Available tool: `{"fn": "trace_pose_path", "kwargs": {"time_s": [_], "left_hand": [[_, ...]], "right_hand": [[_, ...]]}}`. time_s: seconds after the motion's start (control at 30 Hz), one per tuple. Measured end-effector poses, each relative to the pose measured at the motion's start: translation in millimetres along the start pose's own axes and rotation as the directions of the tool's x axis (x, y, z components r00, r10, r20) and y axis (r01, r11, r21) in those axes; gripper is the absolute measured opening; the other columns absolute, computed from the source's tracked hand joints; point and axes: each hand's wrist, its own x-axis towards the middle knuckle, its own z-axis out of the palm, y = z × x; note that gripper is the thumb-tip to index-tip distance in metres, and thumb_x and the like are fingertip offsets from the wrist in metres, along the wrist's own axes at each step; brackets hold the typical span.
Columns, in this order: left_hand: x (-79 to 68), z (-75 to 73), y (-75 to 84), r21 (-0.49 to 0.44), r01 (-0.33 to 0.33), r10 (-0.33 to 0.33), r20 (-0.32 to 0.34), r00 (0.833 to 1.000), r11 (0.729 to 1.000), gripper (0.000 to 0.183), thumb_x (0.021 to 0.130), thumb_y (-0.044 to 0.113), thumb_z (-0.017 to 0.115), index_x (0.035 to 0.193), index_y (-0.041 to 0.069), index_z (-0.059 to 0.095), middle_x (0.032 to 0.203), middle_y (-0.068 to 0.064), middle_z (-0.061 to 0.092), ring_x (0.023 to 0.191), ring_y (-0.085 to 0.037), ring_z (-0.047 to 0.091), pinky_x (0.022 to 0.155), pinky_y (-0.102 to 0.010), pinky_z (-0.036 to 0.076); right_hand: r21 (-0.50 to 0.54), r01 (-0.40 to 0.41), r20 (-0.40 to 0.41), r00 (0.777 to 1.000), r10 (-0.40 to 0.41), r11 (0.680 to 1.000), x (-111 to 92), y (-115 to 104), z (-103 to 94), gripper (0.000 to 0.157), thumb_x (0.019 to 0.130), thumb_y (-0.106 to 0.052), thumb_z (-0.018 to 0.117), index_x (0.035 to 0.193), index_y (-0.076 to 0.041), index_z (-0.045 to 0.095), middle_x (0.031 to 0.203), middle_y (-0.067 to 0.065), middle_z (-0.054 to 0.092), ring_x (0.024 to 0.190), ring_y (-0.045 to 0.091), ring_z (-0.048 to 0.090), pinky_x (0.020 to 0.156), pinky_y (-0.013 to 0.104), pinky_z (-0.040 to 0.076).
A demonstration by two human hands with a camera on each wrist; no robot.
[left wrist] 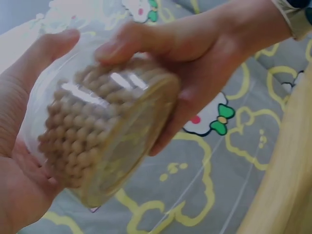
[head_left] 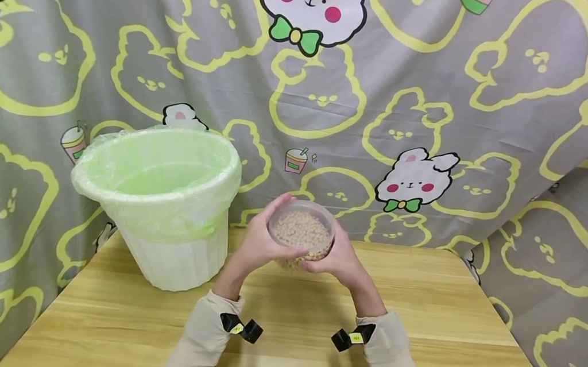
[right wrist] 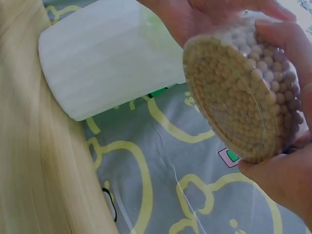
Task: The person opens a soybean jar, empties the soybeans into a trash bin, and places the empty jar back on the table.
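Observation:
Both hands hold a clear round plastic jar (head_left: 302,230) above the table, its open top tilted toward the head camera. Small round beige beads or beans (head_left: 298,228) fill much of it; in the left wrist view the beige balls (left wrist: 78,131) show through the wall. My left hand (head_left: 264,237) grips the jar's left side, thumb across the front. On the opposite side my right hand (head_left: 341,257) curls round the wall. The right wrist view shows the jar's flat base (right wrist: 229,97), with the right-hand fingers (right wrist: 287,39) along the side.
A white bin (head_left: 174,260) stands at the left of the wooden table (head_left: 417,331), a pale green plastic liner (head_left: 203,211) folded over its rim. Behind the table hangs a grey cartoon-print curtain (head_left: 323,145). Each sleeve carries a black wrist camera (head_left: 241,328).

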Motion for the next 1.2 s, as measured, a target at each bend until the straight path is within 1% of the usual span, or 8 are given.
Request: {"fn": "trace_pose_path", "kwargs": {"time_s": [0.17, 0.3, 0.4, 0.53, 0.7, 0.9, 0.97, 1.2], "left_hand": [[-0.6, 13.5, -0.9, 0.036, -0.011, 0.016, -0.133, 0.991, 0.999, 0.110, 0.061, 0.016, 0.098, 0.155, 0.011, 0.041, 0.150, -0.006, 0.055, 0.134, -0.026, 0.055, 0.110, -0.050, 0.045], [-2.7, 21.8, 2.8, 0.057, -0.034, 0.047, -0.248, 0.968, 0.998, 0.115, 0.059, 0.022, 0.100, 0.156, 0.010, 0.039, 0.152, -0.006, 0.053, 0.135, -0.028, 0.053, 0.112, -0.050, 0.044], [-4.5, 22.4, 6.8, 0.070, -0.057, 0.075, -0.297, 0.952, 0.996, 0.116, 0.059, 0.022, 0.100, 0.157, 0.013, 0.038, 0.153, -0.005, 0.052, 0.137, -0.027, 0.052, 0.113, -0.050, 0.044], [-5.0, 17.9, 6.9, 0.064, -0.072, 0.088, -0.308, 0.947, 0.995, 0.113, 0.061, 0.018, 0.098, 0.157, 0.013, 0.038, 0.153, -0.004, 0.051, 0.137, -0.025, 0.052, 0.112, -0.049, 0.045], [-3.9, 8.7, 5.0, 0.043, -0.082, 0.092, -0.329, 0.940, 0.996, 0.107, 0.066, 0.021, 0.095, 0.156, 0.010, 0.039, 0.152, -0.008, 0.053, 0.138, -0.027, 0.052, 0.113, -0.051, 0.042], [-2.2, -5.8, -0.1, 0.003, -0.094, 0.088, -0.386, 0.918, 0.996, 0.112, 0.068, 0.052, 0.091, 0.155, 0.003, 0.040, 0.151, -0.013, 0.054, 0.140, -0.027, 0.049, 0.117, -0.049, 0.036], [-1.8, -9.8, -4.3, -0.022, -0.087, 0.072, -0.391, 0.917, 0.996, 0.113, 0.069, 0.056, 0.089, 0.155, 0.002, 0.039, 0.152, -0.013, 0.053, 0.141, -0.027, 0.049, 0.119, -0.048, 0.034], [-4.6, -21.1, -23.8, -0.100, 0.017, -0.052, -0.359, 0.932, 0.995, 0.096, 0.076, 0.021, 0.087, 0.156, 0.003, 0.038, 0.153, -0.014, 0.052, 0.145, -0.027, 0.045, 0.122, -0.048, 0.031]], "right_hand": [[-0.051, -0.020, -0.099, 0.995, 0.015, 0.998, -0.2, 0.2, 3.9, 0.113, 0.058, -0.006, 0.095, 0.154, -0.026, 0.038, 0.147, 0.006, 0.050, 0.129, 0.027, 0.049, 0.107, 0.050, 0.045], [-0.066, -0.013, -0.137, 0.991, 0.004, 0.998, 0.1, 1.4, 6.8, 0.113, 0.059, -0.006, 0.095, 0.154, -0.021, 0.037, 0.145, 0.008, 0.051, 0.128, 0.028, 0.051, 0.106, 0.053, 0.045], [-0.074, -0.030, -0.147, 0.989, 0.019, 0.997, -0.5, 2.9, 6.8, 0.111, 0.060, -0.008, 0.096, 0.154, -0.020, 0.037, 0.143, 0.009, 0.052, 0.126, 0.028, 0.053, 0.104, 0.051, 0.048], [-0.085, -0.064, -0.160, 0.986, 0.050, 0.994, -1.1, 4.1, 5.2, 0.110, 0.061, -0.010, 0.096, 0.153, -0.022, 0.038, 0.142, 0.008, 0.052, 0.126, 0.027, 0.053, 0.103, 0.050, 0.048], [-0.115, -0.054, -0.160, 0.986, 0.035, 0.992, -0.1, 1.1, 1.7, 0.110, 0.061, -0.011, 0.097, 0.152, -0.022, 0.039, 0.146, 0.004, 0.050, 0.131, 0.023, 0.050, 0.110, 0.050, 0.044], [-0.097, -0.044, -0.174, 0.984, 0.026, 0.994, 0.0, -2.0, -7.1, 0.109, 0.060, -0.006, 0.097, 0.152, -0.023, 0.040, 0.148, 0.002, 0.049, 0.134, 0.021, 0.048, 0.111, 0.037, 0.044], [-0.091, -0.052, -0.184, 0.982, 0.034, 0.994, -0.5, -2.3, -10.9, 0.109, 0.061, -0.005, 0.096, 0.152, -0.023, 0.040, 0.148, 0.003, 0.048, 0.134, 0.021, 0.048, 0.109, 0.031, 0.045], [-0.084, -0.084, -0.240, 0.969, 0.062, 0.993, -3.3, -5.1, -26.6, 0.108, 0.062, -0.002, 0.094, 0.153, -0.020, 0.040, 0.151, 0.005, 0.044, 0.135, 0.021, 0.045, 0.104, 0.023, 0.047]]}}
